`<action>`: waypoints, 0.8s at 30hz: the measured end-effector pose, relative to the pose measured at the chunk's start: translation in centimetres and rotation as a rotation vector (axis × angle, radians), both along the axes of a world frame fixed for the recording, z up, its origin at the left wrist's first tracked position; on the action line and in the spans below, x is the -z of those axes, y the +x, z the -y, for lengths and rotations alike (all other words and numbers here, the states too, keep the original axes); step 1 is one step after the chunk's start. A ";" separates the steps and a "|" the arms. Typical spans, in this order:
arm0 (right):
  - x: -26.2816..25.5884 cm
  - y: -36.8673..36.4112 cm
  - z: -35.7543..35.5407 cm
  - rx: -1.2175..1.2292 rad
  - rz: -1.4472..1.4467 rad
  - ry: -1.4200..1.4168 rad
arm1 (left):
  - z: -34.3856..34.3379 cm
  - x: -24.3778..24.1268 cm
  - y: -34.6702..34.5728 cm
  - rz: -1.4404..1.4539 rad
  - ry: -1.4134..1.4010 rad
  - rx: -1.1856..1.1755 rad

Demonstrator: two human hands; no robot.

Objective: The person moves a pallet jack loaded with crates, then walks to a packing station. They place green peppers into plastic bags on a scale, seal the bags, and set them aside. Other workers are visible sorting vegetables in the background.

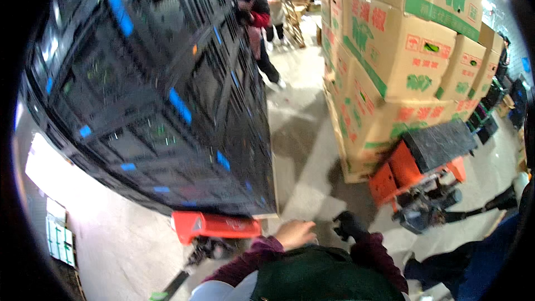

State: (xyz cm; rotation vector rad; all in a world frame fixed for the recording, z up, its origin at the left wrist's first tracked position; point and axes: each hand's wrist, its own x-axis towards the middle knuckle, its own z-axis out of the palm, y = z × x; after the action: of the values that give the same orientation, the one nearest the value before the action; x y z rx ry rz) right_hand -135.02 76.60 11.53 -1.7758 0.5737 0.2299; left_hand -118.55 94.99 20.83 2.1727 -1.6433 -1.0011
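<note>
My bare left hand (296, 234) is held before my body, its fingers pointing right, with nothing seen in it. Close to it, my right hand (350, 226) wears a black glove; the fingers are partly bent and apart, around no visible object. To the left rises a tall stack of black plastic crates (167, 104) with blue tags. The red-orange pallet jack (221, 226) at its base is nearest to my left hand. To the right stands a stack of cardboard boxes (376, 46) printed in red and green, with green contents showing through some handholes.
An orange pallet truck with a black cover (439, 146) stands against the boxes; a person in dark blue clothing (480, 255) is beside it. A concrete aisle (296, 133) runs between the stacks. Two people (255, 16) stand further back. White boxes (60, 238) lie at far left.
</note>
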 end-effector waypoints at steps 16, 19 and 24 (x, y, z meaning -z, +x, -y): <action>-7.0 17.1 14.6 -0.278 0.003 0.402 | 1.1 -22.0 0.1 1.427 -0.610 -1.095; -6.9 20.9 16.0 -0.473 -0.024 0.402 | 3.1 -21.5 -0.4 1.512 -0.315 -1.373; -4.5 23.0 16.6 -0.787 -0.162 0.436 | 3.7 -18.1 -2.1 1.392 0.236 -1.772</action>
State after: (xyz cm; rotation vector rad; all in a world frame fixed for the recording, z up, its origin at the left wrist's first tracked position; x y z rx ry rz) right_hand -112.04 59.96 16.08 -1.4786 -0.0994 0.9706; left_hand -120.69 91.31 38.94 3.0514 0.8472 1.0006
